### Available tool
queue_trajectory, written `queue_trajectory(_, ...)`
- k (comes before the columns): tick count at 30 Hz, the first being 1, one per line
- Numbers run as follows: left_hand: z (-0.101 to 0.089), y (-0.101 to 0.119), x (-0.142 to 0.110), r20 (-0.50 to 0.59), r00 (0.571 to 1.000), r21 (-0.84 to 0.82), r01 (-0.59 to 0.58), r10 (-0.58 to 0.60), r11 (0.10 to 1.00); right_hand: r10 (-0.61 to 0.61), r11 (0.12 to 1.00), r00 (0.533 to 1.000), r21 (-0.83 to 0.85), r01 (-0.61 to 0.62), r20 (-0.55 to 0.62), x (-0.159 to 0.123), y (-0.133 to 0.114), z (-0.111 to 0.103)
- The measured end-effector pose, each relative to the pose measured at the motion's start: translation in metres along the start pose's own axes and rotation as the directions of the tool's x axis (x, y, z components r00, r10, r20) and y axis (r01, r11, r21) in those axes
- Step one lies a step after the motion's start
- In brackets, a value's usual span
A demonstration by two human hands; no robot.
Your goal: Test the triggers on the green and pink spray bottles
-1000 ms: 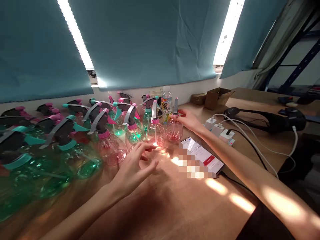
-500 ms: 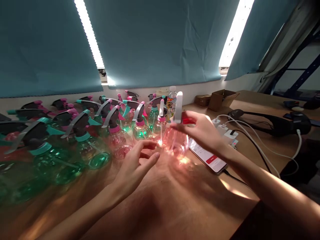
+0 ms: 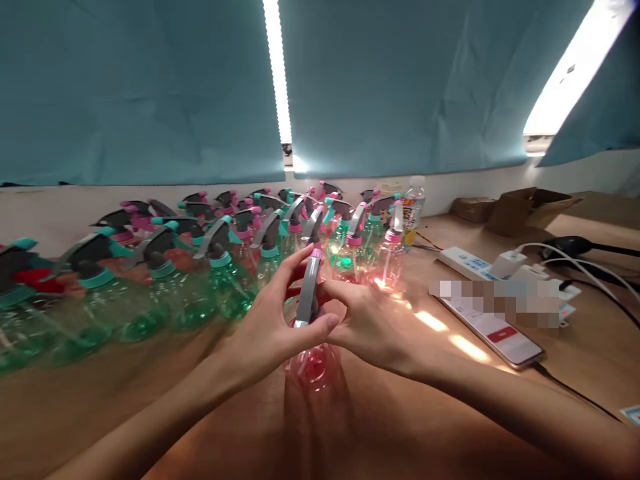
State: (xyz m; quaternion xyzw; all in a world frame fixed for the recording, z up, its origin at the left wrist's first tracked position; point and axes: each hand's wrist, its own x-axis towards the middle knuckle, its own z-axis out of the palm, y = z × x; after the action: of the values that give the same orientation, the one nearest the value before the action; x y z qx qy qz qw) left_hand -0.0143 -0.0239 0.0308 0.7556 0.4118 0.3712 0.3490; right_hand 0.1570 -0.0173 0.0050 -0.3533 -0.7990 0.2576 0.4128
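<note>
A clear pink spray bottle [image 3: 315, 370] with a grey trigger head [image 3: 310, 287] stands on the table right in front of me. My left hand [image 3: 267, 323] is closed around the head from the left, its fingertips at the pink nozzle and its thumb across the lower end of the lever. From the right, my right hand [image 3: 370, 323] grips the same bottle just below the head; its fingertips and the bottle's collar are mostly hidden. Behind and to the left stand rows of similar bottles, among them a green spray bottle [image 3: 233, 287] and a pink spray bottle [image 3: 387, 260].
A phone [image 3: 493, 327] with a cable lies to the right, by a power strip [image 3: 465, 262] with white chargers. Farther back are a drink bottle [image 3: 414, 207], an open cardboard box [image 3: 525, 210] and a black headset-like device [image 3: 567, 247]. A blue curtain [image 3: 390, 87] hangs behind.
My right hand has brought the pink spray bottle from the right end of the group to the front middle. My left hand, earlier empty with fingers apart, has closed on its head. The view has turned left.
</note>
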Motion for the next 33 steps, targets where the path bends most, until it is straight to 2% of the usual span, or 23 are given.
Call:
queue_trajectory(3,-0.016,-0.007,-0.012,0.020,1.000,-0.006,-0.007,0.007,1.000,-0.098,0.995,0.995,-0.001,0.098,-0.009,0.007,0.001,0.021)
queue_trajectory(5,-0.022,-0.011,-0.018,-0.012,1.000,0.001,-0.024,0.024,1.000,-0.135,0.991,0.990,-0.013,0.136,0.038,0.008,0.002,0.033)
queue_trajectory(10,-0.024,-0.016,-0.026,-0.119,0.992,-0.009,-0.035,0.034,0.999,-0.094,0.994,0.977,-0.036,0.103,0.192,0.000,-0.002,0.054)
queue_trajectory(14,-0.018,-0.020,-0.026,-0.108,0.994,0.000,-0.018,0.018,1.000,-0.076,0.995,0.981,-0.053,0.087,0.180,-0.008,0.003,0.064)
queue_trajectory(16,-0.015,-0.024,-0.025,-0.112,0.993,-0.006,-0.029,0.028,1.000,-0.078,0.991,0.979,-0.090,0.097,0.190,-0.011,0.012,0.064)
queue_trajectory(18,-0.013,-0.026,-0.024,-0.125,0.992,-0.023,-0.037,0.034,0.999,-0.087,0.983,0.960,-0.133,0.125,0.265,-0.016,0.026,0.057)
queue_trajectory(23,-0.011,-0.024,-0.021,-0.136,0.991,-0.037,-0.020,0.015,0.999,-0.010,0.936,0.899,-0.311,0.162,0.437,-0.035,0.070,0.029)
queue_trajectory(27,-0.011,-0.024,-0.020,-0.145,0.989,-0.034,-0.011,0.006,0.999,0.074,0.925,0.889,-0.364,0.108,0.451,-0.044,0.089,0.016)
queue_trajectory(33,-0.012,-0.023,-0.018,-0.171,0.985,0.002,0.010,-0.009,1.000,0.049,0.940,0.902,-0.326,0.104,0.429,-0.046,0.093,0.017)
